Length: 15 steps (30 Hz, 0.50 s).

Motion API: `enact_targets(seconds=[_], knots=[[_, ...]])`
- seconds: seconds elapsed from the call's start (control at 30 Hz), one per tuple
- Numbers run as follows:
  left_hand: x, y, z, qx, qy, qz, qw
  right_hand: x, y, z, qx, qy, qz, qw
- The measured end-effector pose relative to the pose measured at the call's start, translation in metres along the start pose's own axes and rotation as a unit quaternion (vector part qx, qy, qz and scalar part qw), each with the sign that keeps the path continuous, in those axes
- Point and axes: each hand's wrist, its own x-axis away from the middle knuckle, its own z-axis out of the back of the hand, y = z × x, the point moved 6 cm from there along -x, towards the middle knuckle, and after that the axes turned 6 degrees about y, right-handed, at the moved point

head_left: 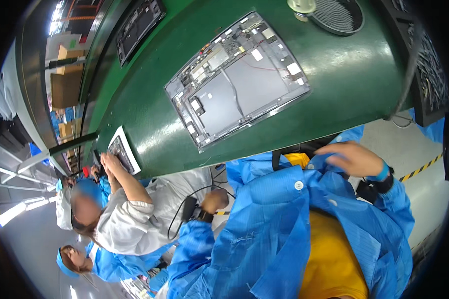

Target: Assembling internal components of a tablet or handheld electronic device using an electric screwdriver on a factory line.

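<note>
My left hand (215, 199) hangs low beside my blue coat, below the bench edge, with a dark band at its wrist. Its fingers are turned from view, so whether it holds anything is hidden. A black cable (177, 225) loops next to it. My right hand (351, 158) is in front of the coat (264, 219), fingers stretched out and slightly blurred, nothing visible in them. Its wrist wears a blue band and a black strap. Nearest to both on the bench lies an opened laptop chassis (254, 82), its circuit board and wires exposed; neither hand touches it.
A green bench (354, 79) carries another opened chassis (138, 27) at the far left. A round black tray (338, 17) and a pale green cup-like part (301, 6) stand at the back. A bin of screws (429, 74) is at right. Co-workers (129, 224) stand at left.
</note>
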Motion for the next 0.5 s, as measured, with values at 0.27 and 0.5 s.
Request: enact_targets(seconds=[0.27, 0.5], knots=[[-0.035, 0.012, -0.146, 0.284, 0.097, 0.013, 0.954, 0.239, 0.226, -0.071, 0.114, 0.148, -0.239, 0.953], [0.008, 0.009, -0.150, 0.778, 0.019, 0.254, 0.575, 0.255, 0.198, -0.082, 0.107, 0.093, -0.306, 0.941]])
